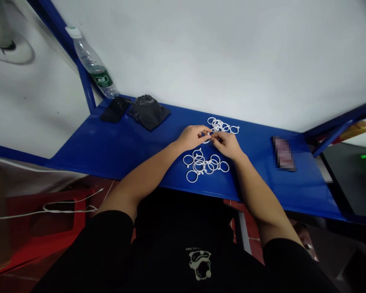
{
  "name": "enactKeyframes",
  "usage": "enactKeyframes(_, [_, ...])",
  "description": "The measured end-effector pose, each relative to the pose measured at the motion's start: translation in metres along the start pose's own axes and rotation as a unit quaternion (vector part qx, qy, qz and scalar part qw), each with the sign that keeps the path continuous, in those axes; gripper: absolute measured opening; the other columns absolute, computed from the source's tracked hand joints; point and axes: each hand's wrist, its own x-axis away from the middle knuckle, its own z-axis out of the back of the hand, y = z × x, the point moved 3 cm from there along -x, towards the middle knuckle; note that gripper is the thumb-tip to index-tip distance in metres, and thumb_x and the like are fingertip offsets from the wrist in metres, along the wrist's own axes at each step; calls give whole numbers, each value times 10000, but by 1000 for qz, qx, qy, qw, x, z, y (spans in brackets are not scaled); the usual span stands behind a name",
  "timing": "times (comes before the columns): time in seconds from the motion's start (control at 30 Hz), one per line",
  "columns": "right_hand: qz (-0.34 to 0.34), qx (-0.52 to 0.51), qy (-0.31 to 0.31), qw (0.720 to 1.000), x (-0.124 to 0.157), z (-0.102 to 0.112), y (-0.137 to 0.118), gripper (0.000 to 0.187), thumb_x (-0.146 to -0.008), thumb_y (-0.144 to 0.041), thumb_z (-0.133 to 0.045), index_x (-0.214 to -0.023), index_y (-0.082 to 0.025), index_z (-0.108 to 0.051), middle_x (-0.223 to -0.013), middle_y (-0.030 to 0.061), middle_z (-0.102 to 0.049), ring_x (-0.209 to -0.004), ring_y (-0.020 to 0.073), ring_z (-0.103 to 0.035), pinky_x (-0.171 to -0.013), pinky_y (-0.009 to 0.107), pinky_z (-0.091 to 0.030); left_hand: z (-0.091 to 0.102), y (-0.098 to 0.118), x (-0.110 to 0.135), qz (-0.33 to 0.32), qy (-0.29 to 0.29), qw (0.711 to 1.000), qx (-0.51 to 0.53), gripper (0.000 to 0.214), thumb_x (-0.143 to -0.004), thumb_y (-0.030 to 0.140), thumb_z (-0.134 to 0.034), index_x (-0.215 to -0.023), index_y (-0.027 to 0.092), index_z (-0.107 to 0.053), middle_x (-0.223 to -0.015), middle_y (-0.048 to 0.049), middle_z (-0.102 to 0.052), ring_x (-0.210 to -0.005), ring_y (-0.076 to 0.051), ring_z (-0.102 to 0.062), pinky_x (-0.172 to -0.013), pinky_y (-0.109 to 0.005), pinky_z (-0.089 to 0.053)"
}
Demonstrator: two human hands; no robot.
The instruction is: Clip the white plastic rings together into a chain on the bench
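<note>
Ring in hand: one white plastic eyelet ring [206,141] is at the fingertips, centre of the frame, its lower arc showing under them.
Left hand: thumb and fingers of the left hand [192,137] are closed on the ring near its tab, probably to steady so small a part.
Right hand: the right hand [227,143] meets it from the other side, fingertips bunched at the ring; whether they grip it is too small to tell.
Near rings: a loose cluster of rings [204,164] overlaps between the forearms, seemingly placed there for short reach.
Far rings: a tighter heap of rings [221,126] lies just beyond the fingertips, partly covered by the right hand.
Surface: narrow blue surface [88,144], set against a white wall [219,57] that limits reach toward the top.
Upper left: clear plastic bottle [94,69] with a green label, leaning; black drawstring pouch [149,113] and flat black item [114,110] near it, all apart from the rings.
Right: a pixelated rectangular item [284,154], well clear of the hands.
Lower left: red stool [21,215] and white cable [65,211], off the surface.
</note>
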Motion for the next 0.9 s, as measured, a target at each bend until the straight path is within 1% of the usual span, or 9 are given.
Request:
enactKeyframes(0.1, [-1,1,3,1000,0,1,-1,143,-930,-305,-653,-902,-229,-770,-787,36,-790,-660,191,-660,-644,314,-475,-2,1,1,-12,-14,1000,7,210,-970,209,-759,-1160,194,-849,-1030,-67,-857,-806,-155,-763,-801,-286,-608])
enactKeyframes(0.23, [-4,1,8,1000,0,0,-2,99,-872,-257,-655,-867,-227,-750,-777,29,-781,-651,184,-652,-663,313,-481,-3,0,1,-35,-24,999,-2,228,-946,159,-716,-1109,201,-869,-1035,-69,-862,-851,-171,-778,-822,-299,-611])
enactKeyframes(0.33, [-2,0,4,1000,0,-1,-2,106,-884,-267,-648,-861,-225,-743,-771,28,-771,-646,181,-647,-668,315,-478,-3,-2,0,-33,-24,999,-2,224,-931,145,-704,-1066,199,-875,-999,-64,-862,-844,-172,-779,-812,-296,-604])
enactKeyframes(0.53, [2,3,7,1000,0,-1,-1,123,-897,-282,-637,-836,-228,-728,-754,27,-758,-644,178,-634,-661,317,-471,-4,-2,1,-32,-24,999,10,178,-930,185,-717,-1030,192,-864,-968,-65,-854,-821,-172,-765,-792,-302,-598])
enactKeyframes(0.7, [1,-4,16,1000,0,-2,-2,93,-885,-296,-655,-843,-237,-713,-738,23,-753,-630,180,-628,-640,316,-465,-3,-2,0,-29,-20,999,-10,175,-882,122,-703,-979,193,-830,-962,-55,-834,-805,-165,-730,-797,-307,-583])
enactKeyframes(0.9, [-1,-37,3,999,1,-8,-3,72,-876,-309,-684,-858,-240,-695,-729,10,-745,-613,171,-619,-641,308,-485,-4,-2,-2,-40,-16,998,-39,174,-859,83,-676,-907,209,-786,-917,-37,-798,-852,-191,-711,-844,-336,-568])
